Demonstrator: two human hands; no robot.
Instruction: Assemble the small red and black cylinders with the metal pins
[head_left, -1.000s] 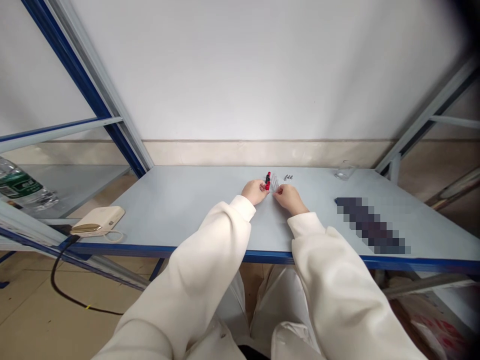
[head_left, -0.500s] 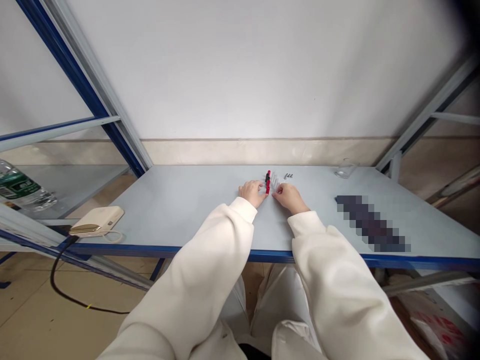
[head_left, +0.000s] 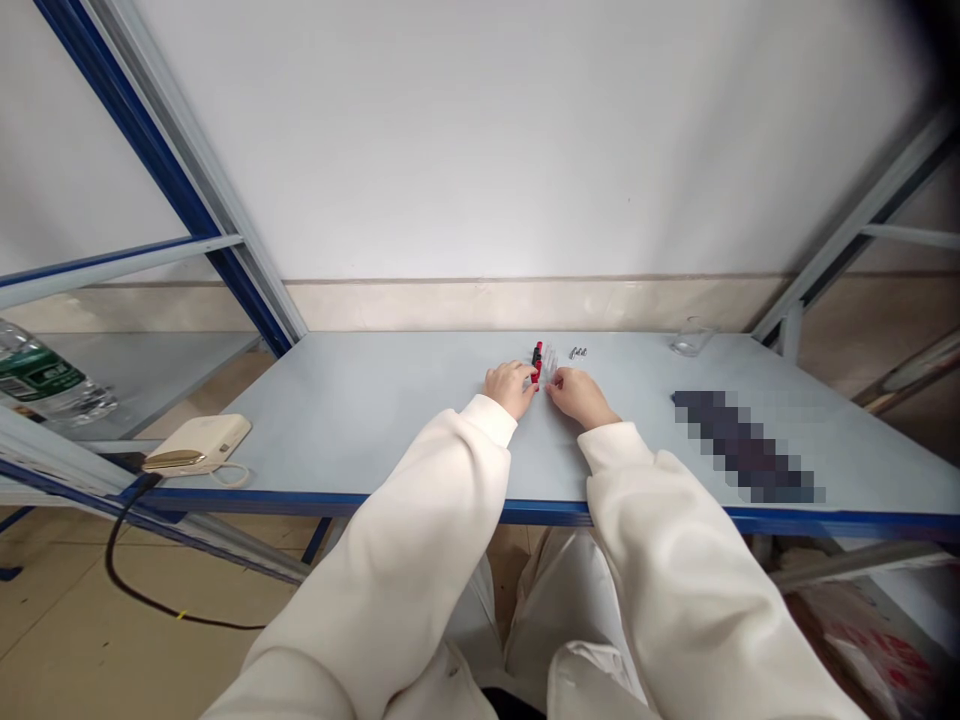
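Small red and black cylinders (head_left: pixel 537 356) form a row near the middle of the tabletop. The curved fingers and thumb of my left hand (head_left: pixel 508 388) close on a red cylinder (head_left: pixel 535 378) at the near end of that row. Just to the right lie several clear thin tubes (head_left: pixel 550 358), side by side. My right hand (head_left: pixel 580 396) has its thumb and forefinger pinched at the near end of these tubes. Its fingers partly hide what they grip. A few small silver metal pieces (head_left: pixel 577 352) lie beyond the right hand.
The grey tabletop (head_left: pixel 360 420) has a blue front edge. A clear cup (head_left: pixel 691 338) stands at the back right, with a dark blurred-out object (head_left: pixel 742 445) nearer. A cream power bank (head_left: pixel 199 443) lies at the left corner; farther left is a water bottle (head_left: pixel 45 375).
My left hand has shifted slightly right, and its fingers have closed in on the red cylinder. The right hand has barely moved beside the clear tubes.
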